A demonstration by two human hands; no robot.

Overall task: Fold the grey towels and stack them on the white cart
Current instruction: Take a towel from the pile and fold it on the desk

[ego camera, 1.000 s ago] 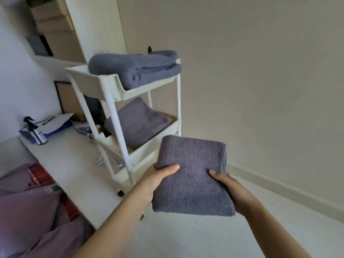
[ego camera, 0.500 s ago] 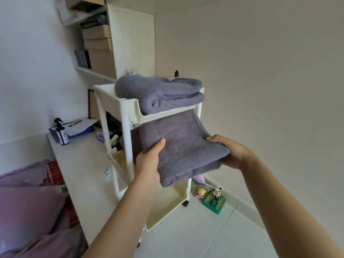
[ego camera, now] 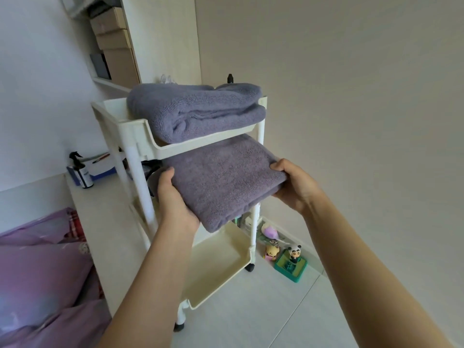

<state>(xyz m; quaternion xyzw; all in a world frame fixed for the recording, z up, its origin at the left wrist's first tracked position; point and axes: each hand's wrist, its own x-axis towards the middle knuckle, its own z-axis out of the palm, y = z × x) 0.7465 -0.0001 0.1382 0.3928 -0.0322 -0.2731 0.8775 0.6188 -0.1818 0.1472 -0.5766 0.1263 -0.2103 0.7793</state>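
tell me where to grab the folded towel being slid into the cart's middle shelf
Grip the folded towel at its two short side edges, near the front corners, as the left hand and right hand do: thumbs on top, fingers beneath, coming from the cart's open front.

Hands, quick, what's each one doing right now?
Left hand: holding the folded towel by its left edge.
Right hand: holding the same towel's right edge.

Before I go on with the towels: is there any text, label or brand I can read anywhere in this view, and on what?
Nothing here reads clearly.
Spray bottle on the counter: it has a white label, print too small and blurred to read.
Stacked cardboard boxes on the shelf: no legible marking.
Panda toy on the floor: no text visible.
Towels and white cart: no tags or brand showing.
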